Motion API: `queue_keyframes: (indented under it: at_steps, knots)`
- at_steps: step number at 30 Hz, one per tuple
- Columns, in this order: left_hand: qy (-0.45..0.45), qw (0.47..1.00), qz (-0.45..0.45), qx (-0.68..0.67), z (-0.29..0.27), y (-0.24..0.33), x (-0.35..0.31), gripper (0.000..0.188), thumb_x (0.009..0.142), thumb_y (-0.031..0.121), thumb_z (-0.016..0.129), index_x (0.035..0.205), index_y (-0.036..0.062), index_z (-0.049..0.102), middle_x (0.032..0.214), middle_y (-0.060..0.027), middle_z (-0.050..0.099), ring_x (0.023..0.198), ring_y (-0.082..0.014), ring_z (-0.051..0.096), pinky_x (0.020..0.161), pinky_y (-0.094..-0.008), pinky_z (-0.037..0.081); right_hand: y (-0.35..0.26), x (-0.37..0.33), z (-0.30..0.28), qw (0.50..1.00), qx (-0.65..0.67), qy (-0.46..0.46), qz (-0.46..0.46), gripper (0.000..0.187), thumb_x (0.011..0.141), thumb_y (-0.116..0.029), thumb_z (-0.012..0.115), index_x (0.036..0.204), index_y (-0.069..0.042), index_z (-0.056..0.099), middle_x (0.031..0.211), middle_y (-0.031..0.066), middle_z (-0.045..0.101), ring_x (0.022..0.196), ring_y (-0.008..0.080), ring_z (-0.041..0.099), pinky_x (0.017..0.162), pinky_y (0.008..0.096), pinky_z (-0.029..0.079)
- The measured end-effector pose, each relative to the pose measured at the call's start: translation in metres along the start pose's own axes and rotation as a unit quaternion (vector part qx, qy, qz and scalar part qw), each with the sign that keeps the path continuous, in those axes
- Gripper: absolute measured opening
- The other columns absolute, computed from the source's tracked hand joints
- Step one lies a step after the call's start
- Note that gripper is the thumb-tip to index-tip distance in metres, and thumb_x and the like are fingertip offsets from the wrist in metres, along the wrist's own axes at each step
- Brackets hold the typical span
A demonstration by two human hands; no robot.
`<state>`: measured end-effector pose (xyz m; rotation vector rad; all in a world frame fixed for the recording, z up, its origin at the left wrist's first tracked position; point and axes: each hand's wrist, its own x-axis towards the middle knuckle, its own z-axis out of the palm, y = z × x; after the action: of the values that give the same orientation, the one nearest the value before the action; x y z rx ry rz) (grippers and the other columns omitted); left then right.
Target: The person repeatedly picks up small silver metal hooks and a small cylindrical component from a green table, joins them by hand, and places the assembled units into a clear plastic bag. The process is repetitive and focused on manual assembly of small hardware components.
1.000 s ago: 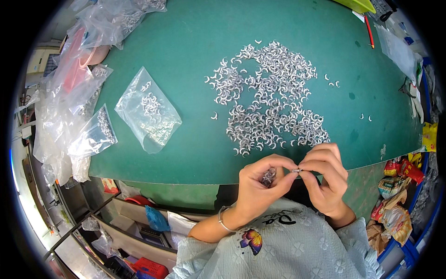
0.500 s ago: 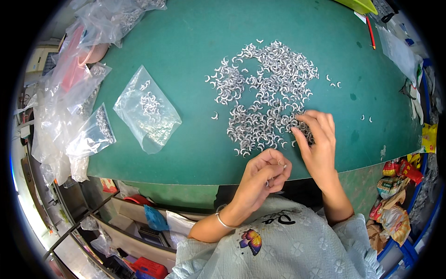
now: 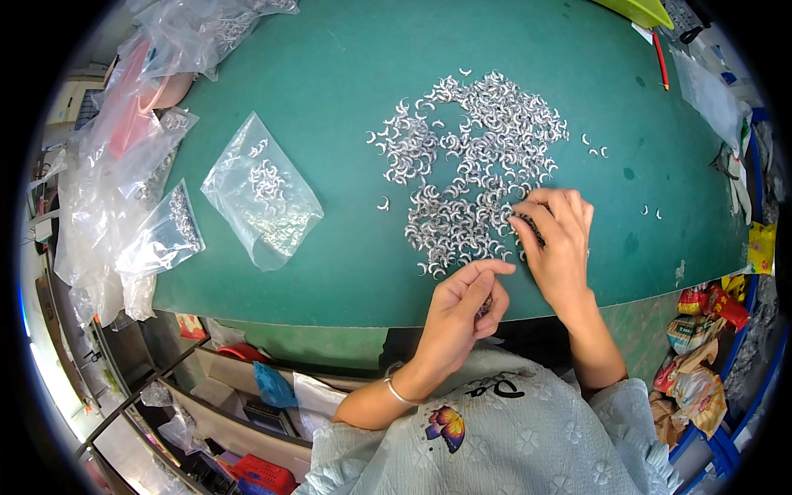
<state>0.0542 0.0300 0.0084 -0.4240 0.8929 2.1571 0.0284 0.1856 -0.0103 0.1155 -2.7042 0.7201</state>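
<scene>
The right hand's [image 3: 563, 239] fingers are bent, thumb and forefinger slightly parted at the tips, among silvery crescents [image 3: 458, 224] at the heap's lower right edge; whether they grip one, I cannot tell; the left hand [image 3: 458, 312] is curled around a few small pieces [image 3: 483, 308], its forefinger pointing toward the heap; the heap lies loose on the green table [image 3: 355, 285]; to its left, a clear bag [image 3: 227, 183] lies flat with crescents inside; farther left, a smaller bag [image 3: 144, 257] holds more, near a pink container [image 3: 172, 92] partly under plastic.
</scene>
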Motion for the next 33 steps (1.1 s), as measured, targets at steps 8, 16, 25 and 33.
queue_keyframes:
  at_steps: [8, 16, 25, 33]
  knots:
    - [0.034, 0.998, 0.044, 0.028, -0.001, -0.005, 0.002, 0.020, 0.092, 0.010, 0.046, 0.107, 0.0007, 0.054, 0.075, -0.0010, 0.051, 0.054, -0.0024, 0.034, 0.044, -0.0166, 0.027, -0.002, -0.010, -0.016, 0.954, 0.255, -0.001, 0.155, 0.012, 0.068, 0.001, 0.069, 0.078, -0.003, 0.064, 0.077, 0.0045, 0.060, 0.072, 0.0152, 0.051, 0.067, 0.0267, 0.037]
    - [0.057, 0.949, 0.226, 0.213, 0.007, -0.006, 0.000, 0.021, 0.077, -0.006, 0.061, 0.098, -0.0008, 0.059, 0.072, 0.0027, 0.048, 0.060, -0.0035, 0.038, 0.052, -0.0179, 0.030, -0.021, -0.029, -0.030, 0.842, 0.484, -0.074, 0.224, 0.014, 0.071, 0.008, 0.065, 0.083, 0.001, 0.066, 0.079, 0.0064, 0.063, 0.072, 0.0130, 0.053, 0.066, 0.0246, 0.042]
    - [0.056, 0.936, 0.225, 0.264, 0.010, 0.002, -0.007, 0.011, 0.075, -0.007, 0.062, 0.085, -0.0005, 0.062, 0.067, 0.0025, 0.046, 0.060, -0.0035, 0.038, 0.053, -0.0186, 0.030, -0.030, -0.023, -0.043, 0.924, 0.362, -0.053, 0.110, 0.016, 0.063, 0.004, 0.069, 0.079, 0.000, 0.066, 0.075, 0.0078, 0.064, 0.069, 0.0195, 0.053, 0.064, 0.0289, 0.042]
    - [0.036, 0.944, 0.221, 0.240, 0.010, 0.002, -0.010, 0.011, 0.076, -0.007, 0.061, 0.086, -0.0006, 0.060, 0.069, 0.0020, 0.048, 0.060, -0.0030, 0.039, 0.053, -0.0181, 0.030, -0.035, -0.022, -0.049, 0.931, 0.347, -0.056, 0.094, 0.015, 0.064, 0.004, 0.068, 0.079, -0.001, 0.066, 0.076, 0.0078, 0.062, 0.071, 0.0204, 0.053, 0.065, 0.0300, 0.041]
